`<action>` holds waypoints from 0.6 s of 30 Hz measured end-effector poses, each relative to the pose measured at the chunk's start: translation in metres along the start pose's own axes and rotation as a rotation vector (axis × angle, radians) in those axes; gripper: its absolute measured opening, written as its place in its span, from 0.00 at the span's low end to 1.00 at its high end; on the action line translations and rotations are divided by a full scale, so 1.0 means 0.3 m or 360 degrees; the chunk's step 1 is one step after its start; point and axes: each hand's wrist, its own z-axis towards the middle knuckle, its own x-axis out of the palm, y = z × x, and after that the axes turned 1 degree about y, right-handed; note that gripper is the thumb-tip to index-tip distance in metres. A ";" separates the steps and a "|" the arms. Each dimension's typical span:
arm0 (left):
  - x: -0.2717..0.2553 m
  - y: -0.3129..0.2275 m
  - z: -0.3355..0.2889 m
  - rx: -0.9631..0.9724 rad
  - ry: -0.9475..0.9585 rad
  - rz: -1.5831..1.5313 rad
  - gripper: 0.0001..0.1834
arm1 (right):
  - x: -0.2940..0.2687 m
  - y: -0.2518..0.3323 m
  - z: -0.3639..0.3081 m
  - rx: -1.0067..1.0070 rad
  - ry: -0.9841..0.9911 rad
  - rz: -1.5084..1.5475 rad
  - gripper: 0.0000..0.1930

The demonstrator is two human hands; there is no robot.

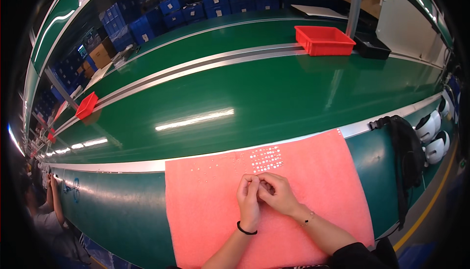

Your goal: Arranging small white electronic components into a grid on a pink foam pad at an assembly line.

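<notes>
My left hand (248,196) and my right hand (280,193) meet over a pink cloth (205,220), fingertips pinched together and touching. Whatever lies between the fingers is hidden or too small to make out. Just beyond the fingertips is a block of small, shiny, round pieces (266,160), set in rows on the cloth. To its left, several tiny clear or pale bits (210,166) are scattered more loosely. A few more white dots (339,131) sit at the cloth's far right corner.
Past the cloth runs a green conveyor belt (274,97) with metal rails. A red tray (324,41) and a black tray (370,46) stand beyond it. At right lies a black bag (404,151). Another person (46,220) works at far left, near blue strands (75,189).
</notes>
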 end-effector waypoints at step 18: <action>0.010 -0.004 0.000 -0.0015 -0.0039 0.0094 0.09 | 0.003 -0.003 -0.001 -0.0056 -0.0019 -0.0024 0.11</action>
